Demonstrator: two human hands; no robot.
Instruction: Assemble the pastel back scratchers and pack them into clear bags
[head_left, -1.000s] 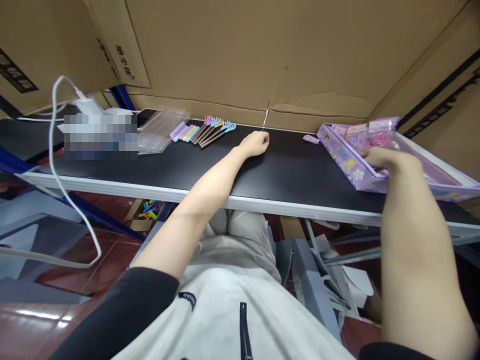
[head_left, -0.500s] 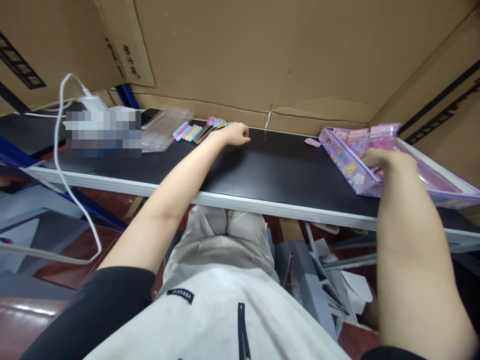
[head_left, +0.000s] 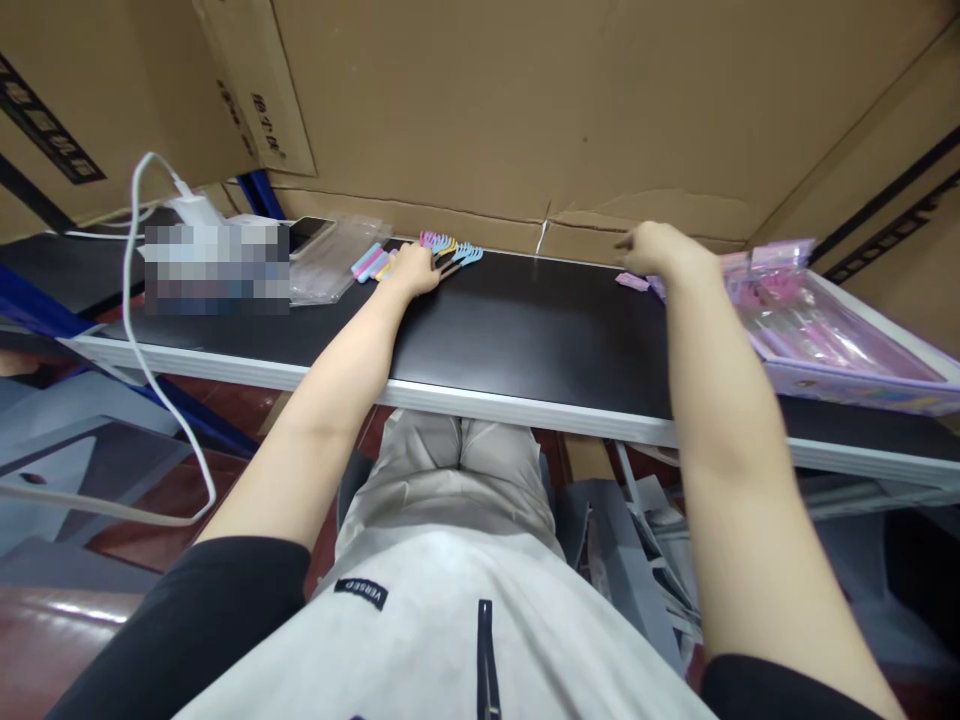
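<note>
Towards the left of the black shelf, my left hand (head_left: 415,270) lies over a row of small back scratchers (head_left: 466,254) with claw-shaped heads, dark shafts and pastel handles. A shaft comes out between its thumb and fingers, which look closed round it; the fingertips are mostly hidden. My right hand (head_left: 656,250) hovers at the back of the shelf, fingers bent and a little apart, with nothing seen in it. Just below its fingers is a small pink packet (head_left: 632,282). A purple box (head_left: 862,385) of pink packaged items stands right of my right forearm, which hides its left side.
A clear plastic bag (head_left: 330,270) lies left of the scratchers, beside a blurred-out patch. A white cable (head_left: 129,290) loops down over the shelf's front edge. Cardboard walls (head_left: 480,110) enclose the back and sides of the black shelf (head_left: 525,330).
My right hand has come out of the purple box and moved left to near the small packet. My left hand has moved left onto the scratchers, uncovering their blue heads.
</note>
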